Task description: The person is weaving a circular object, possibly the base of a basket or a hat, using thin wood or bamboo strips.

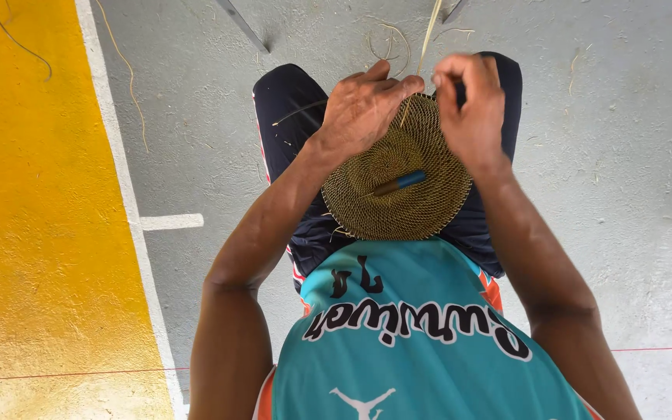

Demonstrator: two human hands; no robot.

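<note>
A round woven disc [398, 183] of tan coiled fibre rests on my lap, over dark shorts. A small tool with a blue handle [400, 183] lies on its middle. My left hand [363, 105] grips the disc's far rim, fingers curled over the edge. My right hand [470, 101] pinches a thin pale fibre strand [427, 39] just beside the rim; the strand runs up and away out of the frame.
Grey concrete floor [624, 171] surrounds me, scattered with loose fibre scraps [389, 43]. A yellow painted area [33, 218] with a white border line [126, 194] lies to the left. A thin red line [655, 348] crosses the floor low down.
</note>
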